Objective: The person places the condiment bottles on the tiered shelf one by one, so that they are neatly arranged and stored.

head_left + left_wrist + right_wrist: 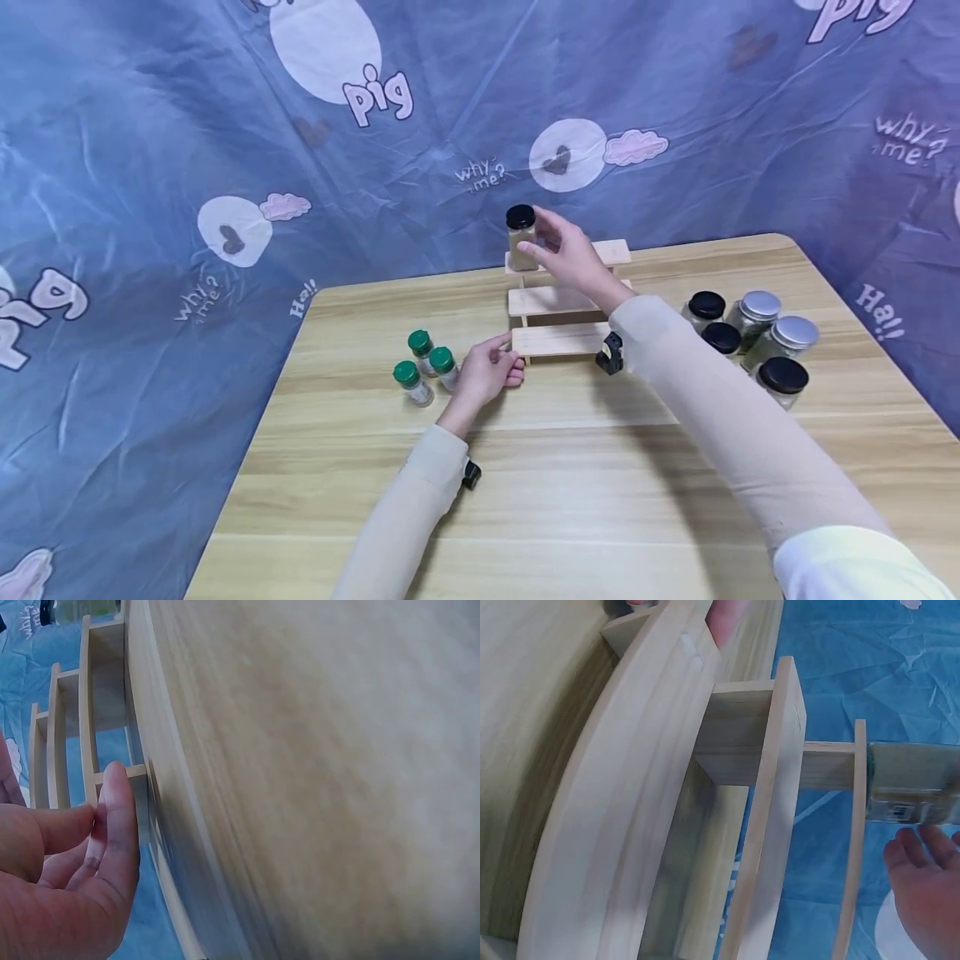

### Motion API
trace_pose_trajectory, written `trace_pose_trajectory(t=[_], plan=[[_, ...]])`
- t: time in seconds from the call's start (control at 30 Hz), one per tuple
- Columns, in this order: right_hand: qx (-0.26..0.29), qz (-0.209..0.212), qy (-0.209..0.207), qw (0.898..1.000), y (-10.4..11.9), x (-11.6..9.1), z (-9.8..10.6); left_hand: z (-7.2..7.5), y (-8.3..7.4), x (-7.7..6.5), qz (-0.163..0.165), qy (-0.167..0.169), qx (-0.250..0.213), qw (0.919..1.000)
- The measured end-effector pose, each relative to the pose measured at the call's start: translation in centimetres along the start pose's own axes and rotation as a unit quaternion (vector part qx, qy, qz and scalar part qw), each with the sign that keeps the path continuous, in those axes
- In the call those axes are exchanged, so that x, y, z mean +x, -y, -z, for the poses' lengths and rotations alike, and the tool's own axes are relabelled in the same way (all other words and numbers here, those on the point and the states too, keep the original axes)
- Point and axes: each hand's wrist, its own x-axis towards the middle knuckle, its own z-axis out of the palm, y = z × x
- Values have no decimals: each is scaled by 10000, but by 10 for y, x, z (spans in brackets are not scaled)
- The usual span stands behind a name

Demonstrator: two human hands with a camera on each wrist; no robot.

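Note:
A three-step wooden rack [558,340] stands mid-table. A black-lidded jar [521,237] of pale powder stands on the left end of its top step, and my right hand [566,250] holds it by the fingertips. In the right wrist view the jar [915,784] sits against the top step of the rack [772,787], with my fingers [926,885] just beside it. My left hand [491,371] rests at the left end of the bottom step, fingers loosely curled. In the left wrist view one fingertip [116,802] touches the rack's end [90,712].
Three small green-capped bottles [423,362] stand left of the rack. Several larger jars with black or silver lids [757,321] are grouped at the right. The light wooden table [570,483] is backed by a blue printed cloth [225,125].

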Motion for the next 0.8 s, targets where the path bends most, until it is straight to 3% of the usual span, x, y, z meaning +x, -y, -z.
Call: trace_pose_trajectory(t=[0.2,0.43,0.63,0.8], plan=[[35,-31,-26,10000,1,-25,15,1,2,1,-35,3,61,10000],[-170,-75,52,9998,3,-85,48,2,6,1,-41,60,87,9999],[-486,-205,-405,9978,3,-141,78,4,5,3,-104,77,54,9999],[-498,150,-895,9946,-5,-183,102,5,3,6,-106,102,113,9998]])
